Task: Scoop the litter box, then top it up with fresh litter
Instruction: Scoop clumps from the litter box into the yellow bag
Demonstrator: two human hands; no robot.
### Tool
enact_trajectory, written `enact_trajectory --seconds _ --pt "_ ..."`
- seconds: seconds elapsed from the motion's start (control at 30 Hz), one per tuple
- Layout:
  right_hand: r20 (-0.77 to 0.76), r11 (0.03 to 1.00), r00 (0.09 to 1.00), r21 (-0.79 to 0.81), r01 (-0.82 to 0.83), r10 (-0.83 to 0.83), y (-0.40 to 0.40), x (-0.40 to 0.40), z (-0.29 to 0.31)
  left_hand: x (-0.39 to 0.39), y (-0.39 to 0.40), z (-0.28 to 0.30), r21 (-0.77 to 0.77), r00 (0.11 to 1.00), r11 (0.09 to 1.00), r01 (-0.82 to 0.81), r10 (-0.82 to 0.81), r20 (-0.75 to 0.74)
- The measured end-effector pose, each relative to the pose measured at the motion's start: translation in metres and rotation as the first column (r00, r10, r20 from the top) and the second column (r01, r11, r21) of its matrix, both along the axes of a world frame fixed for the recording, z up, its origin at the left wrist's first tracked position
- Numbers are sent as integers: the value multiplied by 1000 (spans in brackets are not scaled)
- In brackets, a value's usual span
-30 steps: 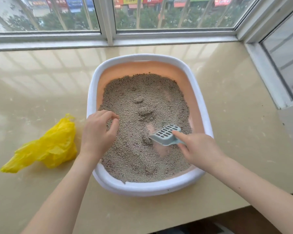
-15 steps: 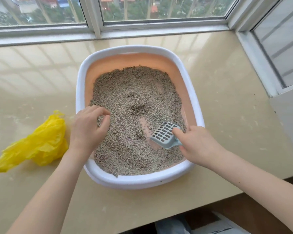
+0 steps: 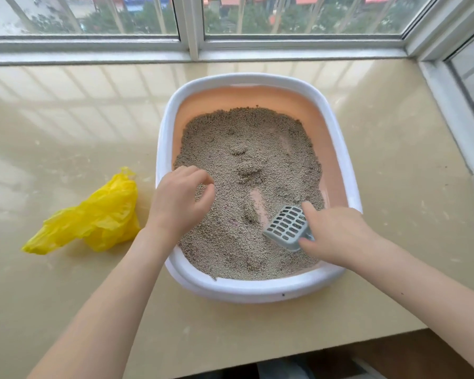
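The litter box (image 3: 257, 289), white-rimmed with a peach inner wall, sat on a glossy beige sill (image 3: 66, 132) under a window (image 3: 189, 20). Grey litter (image 3: 246, 149) covered most of its floor, with a few bare peach streaks scraped through and small clumps near the middle. The right hand (image 3: 337, 236) gripped the handle of a grey slotted scoop (image 3: 286, 227), forefinger laid along its far edge and thumb on the near side; the scoop's blade rested on the litter at the near right of the box, slots facing up. The left hand (image 3: 179, 201) sat over the box's left rim, fingers curled down with their tips at the litter; whether they pinched anything could not be told. A crumpled yellow plastic bag (image 3: 93, 217) lay on the sill just left of the box, near the left wrist.
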State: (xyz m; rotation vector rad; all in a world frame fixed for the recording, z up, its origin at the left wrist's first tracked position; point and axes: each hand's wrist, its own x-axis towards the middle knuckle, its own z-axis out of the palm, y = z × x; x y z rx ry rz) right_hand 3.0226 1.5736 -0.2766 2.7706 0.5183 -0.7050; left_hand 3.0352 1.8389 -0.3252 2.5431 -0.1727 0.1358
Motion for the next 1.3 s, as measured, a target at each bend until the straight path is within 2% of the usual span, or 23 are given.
enact_trajectory --seconds 0.13,0.23,0.37,0.47,0.53,0.6,0.67,0.73,0.83,0.9,0.93,1.03,1.1,1.17,1.23,1.3 --pt "128 997 990 37 -72 66 27 13 -1 -3 -1 0 -17 1000 1000 24 -24 -12" --pt "234 955 962 224 -195 142 63 22 -3 -5 0 7 -104 1000 994 28 -29 -6" --pt "298 814 954 544 -204 40 121 20 -11 -15 22 14 -142 995 989 -50 61 75" --pt "335 675 942 695 -246 -1 170 8 -11 -31 68 13 -160 949 953 -259 282 144" --pt "343 597 939 755 -271 -7 200 -1 -9 -41 105 3 -73 889 899 -432 438 135" --pt "339 538 941 794 -281 -9 227 -9 -6 -47 137 -10 170 845 840 -516 531 -56" --pt "314 513 950 815 -270 1 250 -17 -7 -52 156 -19 422 767 797 -432 571 -293" --pt "254 515 967 832 -205 -25 270 -25 -11 -58 161 -28 486 743 799 -354 556 -372" --pt "0 584 986 806 98 -166 292 -35 -15 -69 163 -35 402 759 835 -375 525 -384" --pt "-234 601 933 715 357 -275 301 -35 -22 -77 162 -36 255 739 853 -456 522 -426" --pt "-316 579 893 680 449 -321 304 -36 -27 -83 160 -35 176 727 843 -508 529 -438" --pt "-544 433 753 616 658 -370 312 -42 -37 -103 149 -27 -11 764 803 -596 562 -316" --pt "-682 288 644 576 765 -346 313 -46 -42 -114 138 -18 -149 812 805 -574 536 -230" --pt "-742 154 570 555 818 -353 315 -47 -37 -122 128 -9 -261 865 826 -500 464 -190" --pt "-731 50 582 607 793 -355 311 -46 -34 -128 119 2 -332 909 846 -418 384 -165" --pt "-676 -10 633 686 727 -376 301 -45 -27 -133 115 15 -357 934 863 -356 336 -121"
